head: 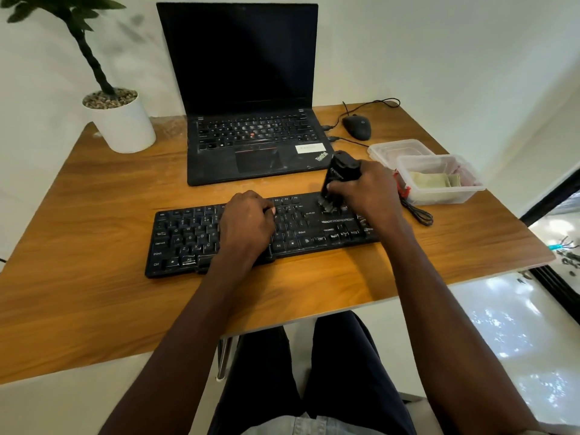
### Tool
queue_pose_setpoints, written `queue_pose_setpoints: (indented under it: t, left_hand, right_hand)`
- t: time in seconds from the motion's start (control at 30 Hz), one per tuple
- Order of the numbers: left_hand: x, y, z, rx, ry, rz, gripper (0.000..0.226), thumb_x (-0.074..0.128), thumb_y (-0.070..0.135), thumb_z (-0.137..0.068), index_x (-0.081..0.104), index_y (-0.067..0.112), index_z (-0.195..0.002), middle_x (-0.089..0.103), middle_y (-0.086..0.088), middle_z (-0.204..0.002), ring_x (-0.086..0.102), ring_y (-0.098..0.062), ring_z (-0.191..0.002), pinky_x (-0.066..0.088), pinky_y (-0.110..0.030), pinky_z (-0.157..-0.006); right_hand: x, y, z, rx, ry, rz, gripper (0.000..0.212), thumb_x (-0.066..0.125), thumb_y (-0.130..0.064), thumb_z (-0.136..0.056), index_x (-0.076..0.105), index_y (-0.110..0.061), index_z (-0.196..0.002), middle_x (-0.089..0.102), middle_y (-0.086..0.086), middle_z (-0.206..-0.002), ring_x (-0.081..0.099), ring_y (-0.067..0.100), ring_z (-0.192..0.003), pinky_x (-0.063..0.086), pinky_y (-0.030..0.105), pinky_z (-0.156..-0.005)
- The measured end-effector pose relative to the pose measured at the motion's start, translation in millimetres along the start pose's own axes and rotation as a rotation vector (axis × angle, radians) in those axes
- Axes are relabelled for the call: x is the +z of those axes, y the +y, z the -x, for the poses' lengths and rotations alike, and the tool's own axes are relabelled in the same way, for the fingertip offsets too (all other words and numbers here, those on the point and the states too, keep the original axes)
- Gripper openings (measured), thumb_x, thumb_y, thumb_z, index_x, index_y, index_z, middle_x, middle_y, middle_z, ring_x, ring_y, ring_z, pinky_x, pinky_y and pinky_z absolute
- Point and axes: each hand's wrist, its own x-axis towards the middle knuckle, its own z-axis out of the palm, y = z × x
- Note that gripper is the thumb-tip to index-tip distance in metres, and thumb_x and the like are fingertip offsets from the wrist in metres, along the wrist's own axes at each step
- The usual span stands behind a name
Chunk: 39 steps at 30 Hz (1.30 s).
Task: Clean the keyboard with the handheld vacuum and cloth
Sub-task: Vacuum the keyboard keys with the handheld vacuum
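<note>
Open laptop (251,127), mouse (357,127), potted plant (120,120), perhaps lidded containers (439,180)

Place: your small home-office desk | Signs: wooden table (94,215) against plain white wall, open laptop (251,120), wired mouse (357,127), spare keyboard (188,237), potted plant (120,120), plastic tubs (439,180), glossy tiled floor at your right

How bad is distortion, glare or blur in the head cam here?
Head view: wide-angle bending bows the table edges and tilts the laptop screen sides; bright glare patches on the floor at lower right; soft plant shadow on the wall; the vacuum nozzle is smeared over the keyboard, while the left hand and right hand stay fairly sharp.
</note>
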Motion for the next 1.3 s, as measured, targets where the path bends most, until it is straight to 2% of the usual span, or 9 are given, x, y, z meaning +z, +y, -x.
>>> queue_pose_setpoints:
  t: [0.17,0.33,0.53,0.67,0.77,0.87,1.03,1.23,1.3]
  left_hand:
    - [1.3,-0.3,1.3,0.002,0.001,0.005,0.023,0.058,0.023,-0.094,0.071,0.015,-0.110,0.065,-0.005,-0.107,0.051,-0.020,-0.100,0.040,-0.031,-0.077]
    - [-11.2,-12.4,0.2,0.031,-0.030,0.087,0.023,0.057,0.016,-0.095,0.070,0.012,-0.113,0.067,-0.003,-0.113,0.057,-0.018,-0.103,0.044,-0.028,-0.084]
    - [-24.9,-30.3,11.2,0.119,0.011,0.035,0.016,0.060,0.016,-0.092,0.073,0.011,-0.098,0.069,-0.005,-0.100,0.057,-0.018,-0.092,0.045,-0.032,-0.079]
    - [-37.9,-53.2,22.4,0.039,0.106,0.005,0.021,0.058,0.019,-0.093,0.072,0.009,-0.105,0.069,-0.007,-0.104,0.058,-0.022,-0.098,0.046,-0.041,-0.091]
    - [-40.6,-58.4,25.7,-0.033,0.133,0.042,0.023,0.056,0.020,-0.094,0.071,0.008,-0.107,0.069,-0.009,-0.105,0.058,-0.023,-0.098,0.044,-0.041,-0.091]
    - [-45.4,-59.8,29.0,-0.040,0.160,0.074,0.022,0.056,0.020,-0.093,0.072,0.008,-0.104,0.069,-0.009,-0.101,0.058,-0.024,-0.095,0.045,-0.039,-0.088]
    - [-56.7,-90.8,40.4,-0.250,0.286,0.093,0.022,0.055,0.009,-0.088,0.071,0.007,-0.103,0.066,-0.011,-0.105,0.054,-0.028,-0.105,0.036,-0.028,-0.090]
    - [-66.3,-85.9,45.6,-0.344,0.364,0.333,0.030,0.049,0.000,-0.082,0.071,0.008,-0.102,0.065,-0.006,-0.106,0.058,-0.020,-0.102,0.044,-0.029,-0.091]
    - [-67.0,-93.8,50.5,-0.324,0.378,0.290,0.028,0.050,0.001,-0.082,0.071,0.009,-0.099,0.067,-0.005,-0.105,0.058,-0.023,-0.104,0.044,-0.033,-0.092]
  right_hand:
    - [23.5,-15.9,22.8,-0.024,-0.429,-0.133,0.033,0.077,-0.028,-0.078,0.063,-0.016,-0.105,0.071,0.002,-0.097,0.068,0.019,-0.080,0.055,0.027,-0.065]
    - [17.8,-15.3,14.9,-0.108,-0.046,0.067,0.038,0.075,-0.032,-0.080,0.065,-0.011,-0.111,0.068,0.001,-0.103,0.061,0.012,-0.089,0.048,0.023,-0.071]
    - [37.7,-28.0,46.7,-0.187,-0.223,-0.003,0.032,0.075,-0.034,-0.079,0.067,-0.014,-0.102,0.067,-0.004,-0.089,0.061,0.004,-0.072,0.050,0.022,-0.058]
    - [29.7,-21.2,50.0,-0.099,0.010,0.036,0.032,0.072,-0.033,-0.081,0.066,-0.013,-0.105,0.065,-0.004,-0.087,0.058,0.005,-0.069,0.041,0.013,-0.054]
    - [54.7,-43.5,76.5,-0.225,-0.063,-0.010,0.024,0.072,-0.033,-0.082,0.064,-0.020,-0.101,0.059,-0.009,-0.083,0.051,-0.002,-0.065,0.042,0.006,-0.055]
    - [65.0,-47.0,82.2,-0.186,-0.118,-0.068,0.027,0.072,-0.035,-0.082,0.065,-0.018,-0.102,0.062,-0.010,-0.086,0.056,0.001,-0.071,0.046,0.014,-0.060]
    - [49.2,-36.8,65.2,-0.083,0.131,0.174,0.037,0.070,-0.039,-0.081,0.065,-0.013,-0.107,0.069,0.002,-0.097,0.061,0.015,-0.078,0.043,0.023,-0.064]
    - [94.1,-80.4,81.2,-0.124,-0.301,-0.199,0.018,0.075,-0.035,-0.079,0.063,-0.025,-0.087,0.069,-0.005,-0.087,0.065,0.013,-0.078,0.057,0.037,-0.072]
    - [87.4,-71.7,71.8,-0.053,-0.230,-0.200,0.026,0.076,-0.036,-0.078,0.067,-0.022,-0.098,0.071,-0.001,-0.094,0.067,0.016,-0.083,0.058,0.040,-0.075]
